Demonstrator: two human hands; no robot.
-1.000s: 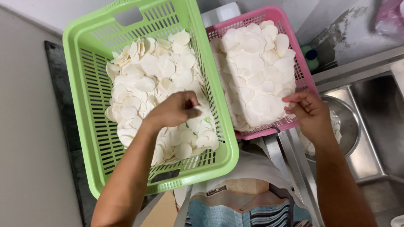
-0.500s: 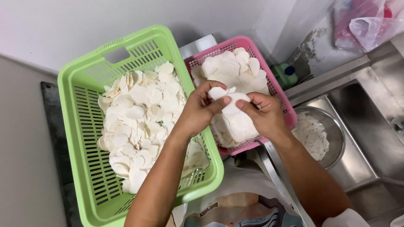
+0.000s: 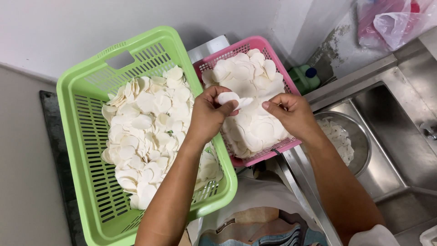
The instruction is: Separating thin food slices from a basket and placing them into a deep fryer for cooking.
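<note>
Above the pink basket (image 3: 227, 53), my left hand (image 3: 207, 117) pinches a white round slice (image 3: 226, 97) between thumb and fingers. My right hand (image 3: 292, 115) is close beside it, fingers curled and touching another white slice (image 3: 246, 103); I cannot tell whether it grips that slice. The pink basket is heaped with white round slices (image 3: 248, 75). To its left stands a bigger green basket (image 3: 82, 132) holding a loose layer of the same white slices (image 3: 145, 132).
A steel sink (image 3: 396, 132) lies to the right, with a metal bowl (image 3: 359, 136) of white slices in it. A green bottle (image 3: 305, 77) stands behind the pink basket. Pink and clear plastic bags (image 3: 391, 20) hang top right. A white wall runs behind.
Both hands have come together over the pink basket from resting apart, one on each basket. My left hand now holds a slice up. The view has shifted to the right.
</note>
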